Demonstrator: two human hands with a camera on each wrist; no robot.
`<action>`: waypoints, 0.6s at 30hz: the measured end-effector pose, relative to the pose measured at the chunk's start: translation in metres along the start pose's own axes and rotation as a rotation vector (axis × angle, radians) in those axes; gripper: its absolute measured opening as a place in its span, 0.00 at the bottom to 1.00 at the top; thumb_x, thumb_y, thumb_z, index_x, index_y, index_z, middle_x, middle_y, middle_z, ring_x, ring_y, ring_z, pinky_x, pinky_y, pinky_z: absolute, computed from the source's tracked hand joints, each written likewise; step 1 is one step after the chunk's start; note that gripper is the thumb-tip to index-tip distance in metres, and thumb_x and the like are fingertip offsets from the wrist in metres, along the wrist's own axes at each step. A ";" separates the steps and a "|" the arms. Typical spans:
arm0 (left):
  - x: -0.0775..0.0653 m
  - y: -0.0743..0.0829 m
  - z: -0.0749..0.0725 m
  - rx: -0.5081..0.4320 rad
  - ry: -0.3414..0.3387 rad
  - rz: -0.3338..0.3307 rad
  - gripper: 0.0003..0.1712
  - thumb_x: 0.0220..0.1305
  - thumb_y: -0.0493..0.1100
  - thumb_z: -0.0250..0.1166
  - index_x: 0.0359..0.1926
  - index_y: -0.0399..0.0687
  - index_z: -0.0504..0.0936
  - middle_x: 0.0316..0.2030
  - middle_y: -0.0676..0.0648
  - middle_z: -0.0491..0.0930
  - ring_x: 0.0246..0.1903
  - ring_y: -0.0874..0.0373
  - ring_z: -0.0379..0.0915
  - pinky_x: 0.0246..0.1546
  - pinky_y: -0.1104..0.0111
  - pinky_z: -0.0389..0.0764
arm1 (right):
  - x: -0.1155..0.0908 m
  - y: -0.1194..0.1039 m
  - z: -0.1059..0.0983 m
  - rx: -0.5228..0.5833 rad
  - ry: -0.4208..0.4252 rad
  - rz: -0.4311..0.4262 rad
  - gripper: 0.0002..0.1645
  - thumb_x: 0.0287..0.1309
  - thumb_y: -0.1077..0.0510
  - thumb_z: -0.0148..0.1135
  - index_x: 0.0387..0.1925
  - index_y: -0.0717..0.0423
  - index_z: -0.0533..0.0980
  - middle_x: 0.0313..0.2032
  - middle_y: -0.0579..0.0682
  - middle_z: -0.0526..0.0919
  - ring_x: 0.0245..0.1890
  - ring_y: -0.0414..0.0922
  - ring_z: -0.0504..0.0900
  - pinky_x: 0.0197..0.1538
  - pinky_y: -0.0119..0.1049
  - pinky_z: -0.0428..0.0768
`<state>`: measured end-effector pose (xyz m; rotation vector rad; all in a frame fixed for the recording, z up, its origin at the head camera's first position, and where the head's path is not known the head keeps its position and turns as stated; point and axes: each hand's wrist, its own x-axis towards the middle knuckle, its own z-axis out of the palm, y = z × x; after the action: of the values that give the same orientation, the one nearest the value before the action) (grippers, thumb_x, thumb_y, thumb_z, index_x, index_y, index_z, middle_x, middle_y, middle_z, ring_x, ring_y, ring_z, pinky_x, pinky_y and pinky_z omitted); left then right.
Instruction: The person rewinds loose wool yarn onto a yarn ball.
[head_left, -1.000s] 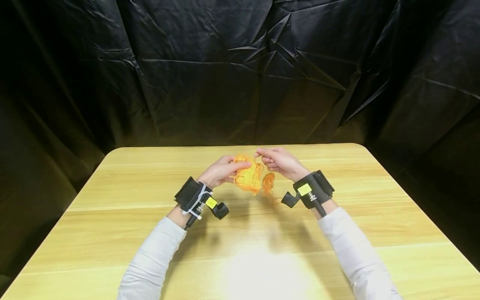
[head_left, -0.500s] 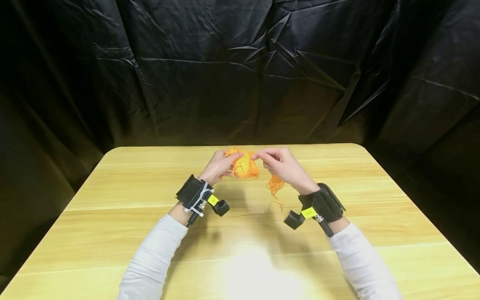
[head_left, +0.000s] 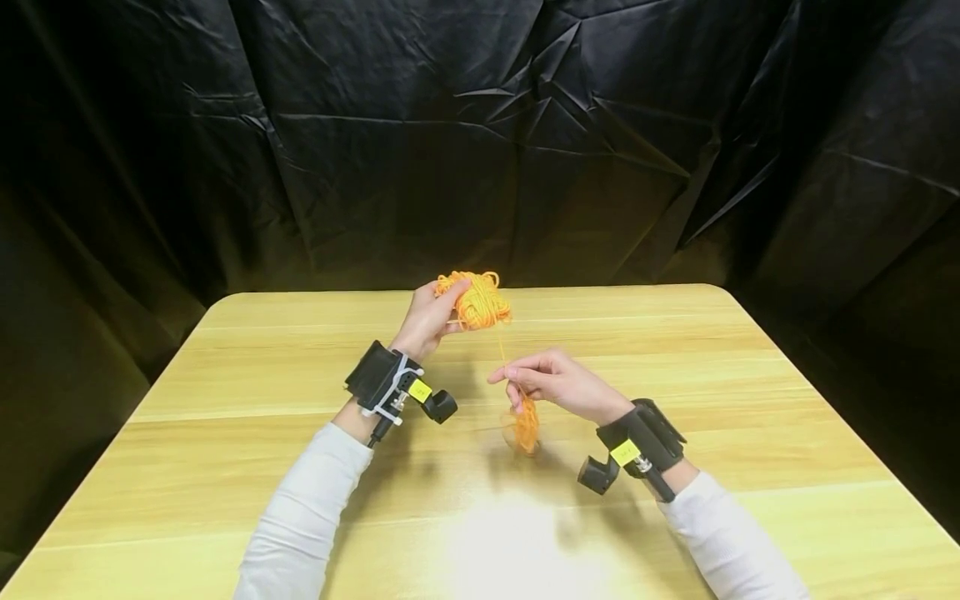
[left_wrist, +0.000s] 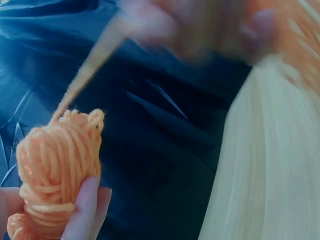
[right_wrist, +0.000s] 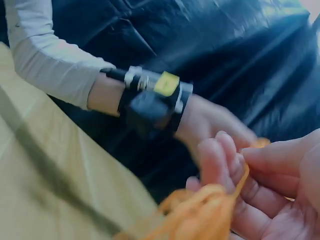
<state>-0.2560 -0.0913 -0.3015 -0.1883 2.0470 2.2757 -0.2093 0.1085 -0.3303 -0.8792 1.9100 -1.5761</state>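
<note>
A ball of orange-yellow yarn (head_left: 482,302) is held up near the table's far edge by my left hand (head_left: 426,321), thumb on its near face. In the left wrist view the wound yarn ball (left_wrist: 57,170) sits between the thumb and fingers. One strand (head_left: 502,343) runs from the ball down to my right hand (head_left: 558,385), which pinches it between thumb and fingers. Below the right hand dangles a loose orange bundle of yarn (head_left: 527,429), blurred at its edges. The right wrist view shows this yarn bundle (right_wrist: 200,215) close beside the fingers.
The wooden table (head_left: 225,467) spreads under both arms, with a bright glare near its front. Behind it hangs a creased black curtain (head_left: 390,183). Each wrist wears a black strapped camera mount, the left mount (head_left: 390,387) and the right mount (head_left: 637,446).
My right hand has come from beside the ball down toward me, drawing the strand out. The left hand has lifted the ball a little farther away and leftward. The loose bundle moved with the right hand.
</note>
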 end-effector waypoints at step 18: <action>-0.008 -0.002 0.000 0.027 -0.322 -0.102 0.24 0.63 0.48 0.54 0.53 0.34 0.69 0.38 0.45 0.76 0.33 0.58 0.77 0.45 0.58 0.75 | 0.046 0.031 -0.017 0.509 0.039 0.101 0.24 0.67 0.62 0.33 0.20 0.52 0.71 0.17 0.44 0.70 0.25 0.39 0.73 0.50 0.37 0.72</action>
<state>-0.2483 -0.0905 -0.3025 0.0709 1.8584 2.0595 -0.2573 0.0889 -0.3567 -0.5266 1.4419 -1.9004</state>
